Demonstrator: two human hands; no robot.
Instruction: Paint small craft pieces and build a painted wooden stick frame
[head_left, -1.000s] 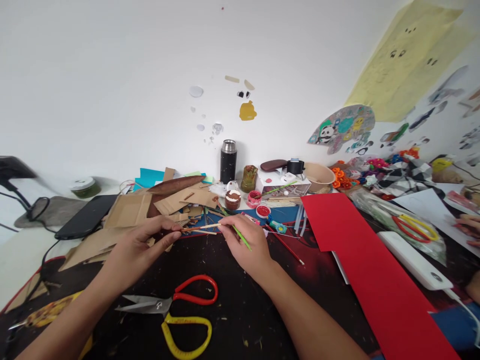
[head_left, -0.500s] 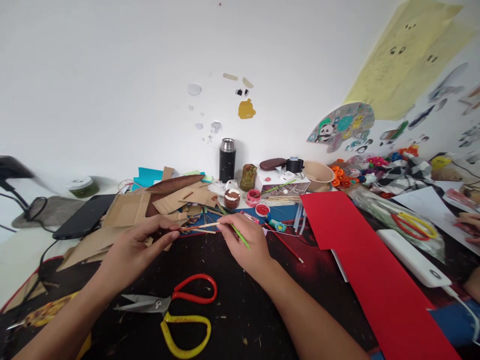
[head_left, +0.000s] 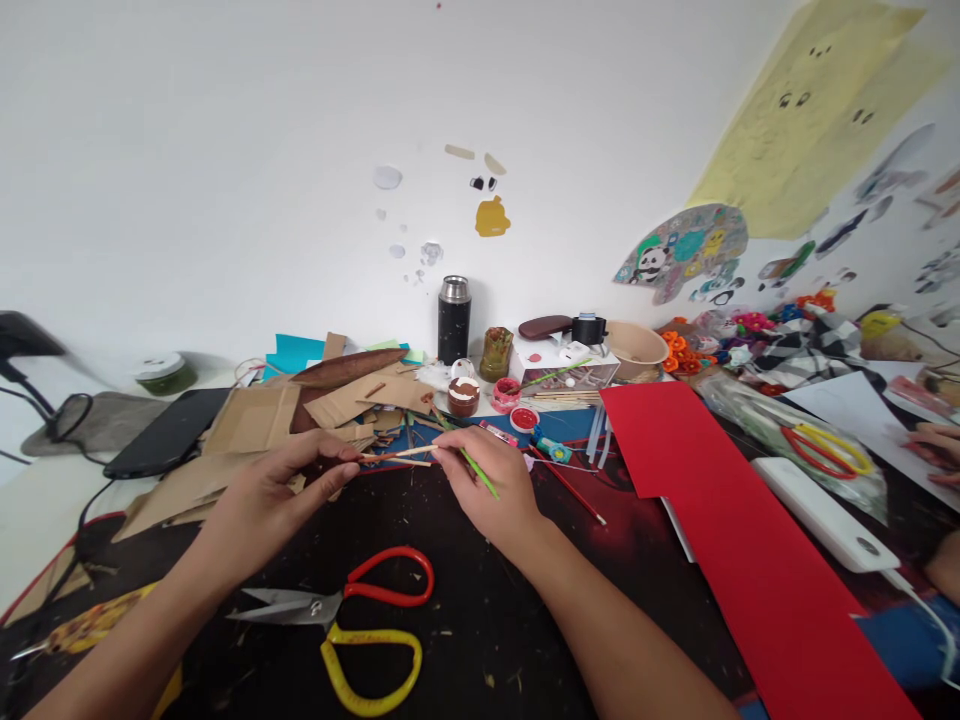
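Note:
Between my two hands runs a thin stick (head_left: 401, 454), reddish brown toward its left end and pale toward its right. My left hand (head_left: 300, 480) pinches the brown end between thumb and fingers. The pale end is pinched by my right hand (head_left: 487, 475), which also holds a green-handled brush (head_left: 480, 472) slanting across its fingers. Scissors (head_left: 324, 610) with one red and one yellow handle lie spread on the dark table mat (head_left: 480, 640) below my hands. Behind the hands stand a jar of brown paint (head_left: 463, 398) and a jar of red paint (head_left: 507, 396).
Cardboard pieces (head_left: 251, 420) pile up at the left beside a black phone (head_left: 166, 432). A black flask (head_left: 454, 322) stands near the wall. Red card (head_left: 735, 530) and a white power strip (head_left: 825, 515) lie at right, where another person's hand (head_left: 937, 450) rests on paper.

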